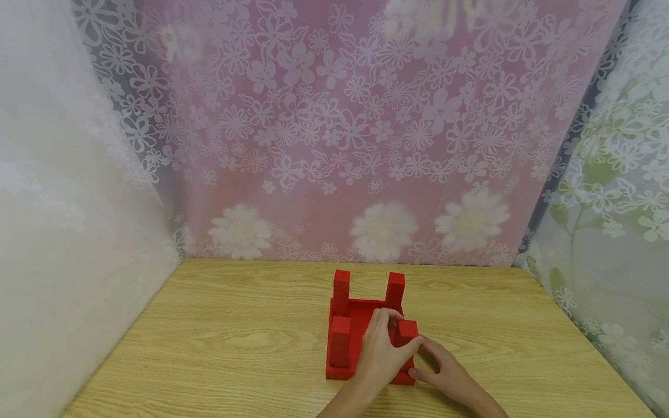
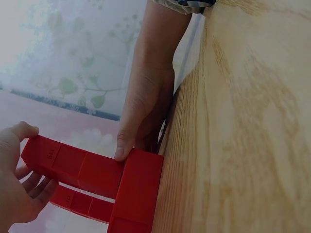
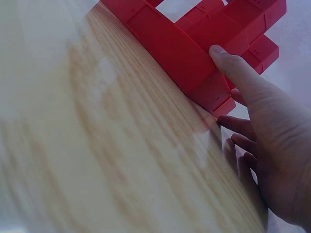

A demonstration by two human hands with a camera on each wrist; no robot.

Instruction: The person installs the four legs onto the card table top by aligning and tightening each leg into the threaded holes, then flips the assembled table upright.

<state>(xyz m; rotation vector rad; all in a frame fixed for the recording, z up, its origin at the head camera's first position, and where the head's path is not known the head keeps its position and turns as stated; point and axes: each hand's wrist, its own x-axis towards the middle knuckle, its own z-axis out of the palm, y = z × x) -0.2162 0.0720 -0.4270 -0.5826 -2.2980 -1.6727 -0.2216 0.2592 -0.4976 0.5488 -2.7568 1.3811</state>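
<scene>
A red square frame (image 1: 341, 375) lies on the table, with an upright red post at each corner. My left hand (image 1: 377, 351) reaches over it and grips the near right post (image 1: 407, 329) near its top, thumb on one side and fingers on the other. In the left wrist view, raised numerals mark that post's side. My right hand (image 1: 450, 374) holds the frame's near right corner from outside. Its thumb (image 3: 221, 52) presses at the foot of the post, while the other fingers reach past the corner, low over the table.
Other red posts rise at the near left (image 1: 340, 342), far left (image 1: 341, 293) and far right (image 1: 395, 290) corners. The wood-grain table (image 1: 225, 342) is bounded by a pink flowered curtain (image 1: 313, 145) behind and pale sheets on both sides.
</scene>
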